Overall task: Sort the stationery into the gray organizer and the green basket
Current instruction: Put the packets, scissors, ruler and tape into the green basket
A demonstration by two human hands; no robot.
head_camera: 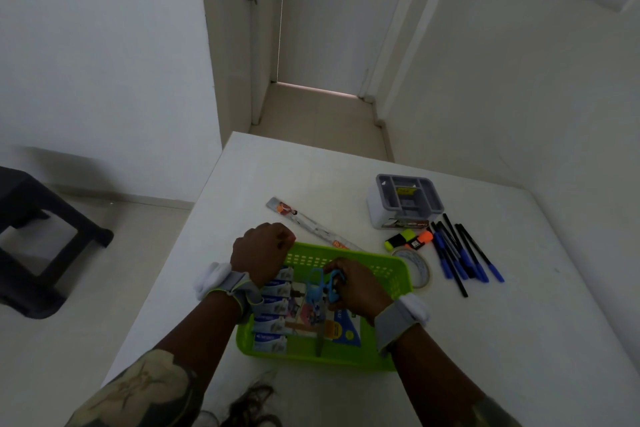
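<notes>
The green basket (388, 267) sits on the white table in front of me. Inside it lie several small blue-and-white packets (273, 308) along the left side and a blue-and-yellow card. My right hand (356, 288) holds blue-handled scissors (323, 291) by the handles, blades pointing toward me over the basket. My left hand (261, 251) is curled over the basket's far left corner, gripping its rim. The gray organizer (405, 201) stands at the back right, apart from both hands.
A clear ruler (308, 225) lies diagonally behind the basket. Right of the basket are a tape roll (415, 267), a yellow (398, 239) and an orange highlighter (420, 240), and several blue and black pens (464, 253). A dark stool (38, 239) stands on the floor, left.
</notes>
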